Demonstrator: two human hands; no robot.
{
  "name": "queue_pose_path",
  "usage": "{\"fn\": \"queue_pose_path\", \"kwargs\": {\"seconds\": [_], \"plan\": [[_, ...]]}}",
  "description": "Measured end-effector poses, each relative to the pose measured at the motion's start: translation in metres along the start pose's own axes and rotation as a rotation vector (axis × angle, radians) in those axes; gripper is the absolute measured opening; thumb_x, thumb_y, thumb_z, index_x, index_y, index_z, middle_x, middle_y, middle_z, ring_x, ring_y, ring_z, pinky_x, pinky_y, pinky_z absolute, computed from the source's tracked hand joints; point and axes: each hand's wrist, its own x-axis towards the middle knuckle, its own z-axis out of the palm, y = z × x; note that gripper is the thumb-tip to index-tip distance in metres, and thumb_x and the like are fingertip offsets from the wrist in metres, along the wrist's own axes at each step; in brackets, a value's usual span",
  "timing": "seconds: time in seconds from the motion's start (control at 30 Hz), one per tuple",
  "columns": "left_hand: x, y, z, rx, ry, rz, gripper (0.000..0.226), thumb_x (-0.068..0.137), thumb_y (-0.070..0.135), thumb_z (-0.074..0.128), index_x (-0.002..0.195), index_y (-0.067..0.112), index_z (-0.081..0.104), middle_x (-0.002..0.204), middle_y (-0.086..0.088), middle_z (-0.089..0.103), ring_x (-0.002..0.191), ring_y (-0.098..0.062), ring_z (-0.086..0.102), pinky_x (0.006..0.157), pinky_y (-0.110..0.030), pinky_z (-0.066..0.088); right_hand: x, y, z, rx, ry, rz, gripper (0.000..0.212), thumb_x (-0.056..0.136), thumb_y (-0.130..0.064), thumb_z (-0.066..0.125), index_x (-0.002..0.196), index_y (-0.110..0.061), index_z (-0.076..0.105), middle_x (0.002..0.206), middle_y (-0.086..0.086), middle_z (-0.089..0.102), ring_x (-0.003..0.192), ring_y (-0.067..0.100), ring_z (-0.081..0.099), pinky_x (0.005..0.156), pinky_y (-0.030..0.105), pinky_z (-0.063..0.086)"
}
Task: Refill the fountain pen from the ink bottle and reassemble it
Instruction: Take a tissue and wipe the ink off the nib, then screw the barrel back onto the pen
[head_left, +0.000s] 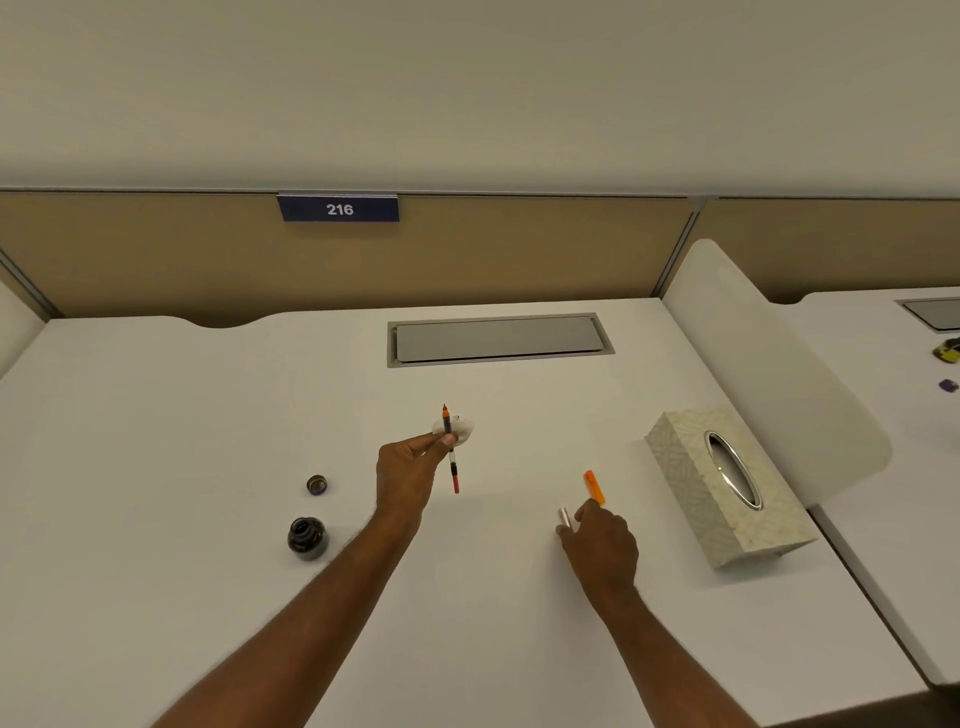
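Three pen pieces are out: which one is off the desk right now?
The nib section with its converter, pinched upright in the left hand along with a crumpled tissue. The orange piece and the silver piece lie on the desk by the right hand.

white desk (156, 415), tan partition (519, 249), pale wall (467, 93)

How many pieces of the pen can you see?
3: the nib section with converter pinched in the left hand, the orange barrel and a silvery piece on the desk by the right hand.
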Motion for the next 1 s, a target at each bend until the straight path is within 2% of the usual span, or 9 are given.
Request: {"fn": "queue_pose_path", "kwargs": {"seconds": [0.1,0.17,0.27,0.33,0.43,0.53,0.6,0.73,1.0], "plan": [[0.000,0.001,-0.001,0.020,-0.012,-0.005,0.019,0.091,0.003,0.064,0.105,0.005,0.077,0.108,-0.002,0.078,0.113,-0.007,0.068,0.107,-0.023,0.044,0.000,0.000,0.004,-0.072,-0.056,-0.015,0.028,0.090,-0.043,0.057,0.097,-0.016,0.061,0.093,0.000,0.068,0.090,0.021,0.063,0.072,0.032,0.049],[0.001,0.002,-0.001,0.017,-0.001,-0.012,0.019,0.091,0.002,0.064,0.105,0.003,0.077,0.109,-0.003,0.077,0.111,-0.005,0.069,0.106,-0.020,0.045,0.002,-0.006,0.000,-0.022,-0.077,0.010,0.024,0.090,-0.041,0.056,0.088,-0.018,0.063,0.087,-0.003,0.068,0.086,0.020,0.064,0.072,0.033,0.052],[0.004,0.006,-0.002,0.003,0.018,-0.004,0.020,0.090,0.000,0.064,0.106,-0.002,0.075,0.110,-0.008,0.076,0.102,0.003,0.070,0.093,-0.007,0.049,0.000,-0.027,-0.013,0.340,-0.107,0.023,0.016,0.083,-0.035,0.069,0.072,-0.024,0.063,0.069,-0.009,0.066,0.069,0.011,0.063,0.063,0.031,0.052],[0.007,0.010,-0.003,-0.022,0.015,0.002,0.020,0.090,0.000,0.064,0.107,-0.004,0.074,0.110,-0.010,0.076,0.102,0.001,0.070,0.088,-0.005,0.049,-0.008,-0.050,-0.024,0.566,-0.117,-0.051,0.016,0.077,-0.030,0.077,0.069,-0.024,0.063,0.067,-0.009,0.067,0.065,0.006,0.062,0.060,0.024,0.047],[0.009,0.020,-0.001,-0.042,0.002,-0.004,0.022,0.091,0.006,0.066,0.110,0.001,0.075,0.110,-0.006,0.077,0.107,-0.003,0.070,0.096,-0.012,0.049,-0.022,-0.084,-0.039,0.763,-0.135,-0.171,0.012,0.077,-0.024,0.080,0.073,-0.022,0.068,0.069,-0.009,0.070,0.068,0.005,0.065,0.060,0.020,0.048],[0.009,0.035,0.004,-0.028,0.024,-0.010,0.023,0.092,0.013,0.066,0.113,0.005,0.074,0.108,0.000,0.076,0.092,0.013,0.069,0.087,-0.011,0.043,-0.029,-0.106,-0.048,0.817,-0.170,-0.219,0.009,0.079,-0.024,0.079,0.078,-0.021,0.070,0.072,-0.010,0.071,0.070,0.004,0.065,0.062,0.016,0.051],[0.009,0.042,0.007,-0.034,0.049,-0.002,0.024,0.092,0.014,0.066,0.114,0.006,0.074,0.105,0.002,0.074,0.083,0.016,0.067,0.087,-0.015,0.043,-0.030,-0.114,-0.050,0.821,-0.185,-0.234,0.010,0.080,-0.025,0.079,0.080,-0.020,0.071,0.073,-0.010,0.071,0.071,0.003,0.065,0.062,0.013,0.050],[0.010,0.051,0.007,-0.043,0.076,-0.003,0.023,0.093,0.015,0.065,0.114,0.010,0.072,0.103,0.002,0.072,0.085,0.010,0.063,0.100,-0.030,0.042,-0.029,-0.121,-0.057,0.844,-0.169,-0.253,0.010,0.080,-0.025,0.079,0.080,-0.018,0.071,0.072,-0.010,0.071,0.070,0.004,0.065,0.061,0.012,0.050],[0.015,0.062,0.004,-0.048,0.099,0.011,0.020,0.092,0.020,0.066,0.110,0.015,0.075,0.103,0.003,0.073,0.099,-0.007,0.065,0.109,-0.041,0.039,-0.024,-0.138,-0.069,0.874,-0.170,-0.271,0.010,0.082,-0.024,0.078,0.080,-0.022,0.068,0.070,-0.013,0.069,0.069,0.001,0.066,0.060,0.009,0.050]]}}
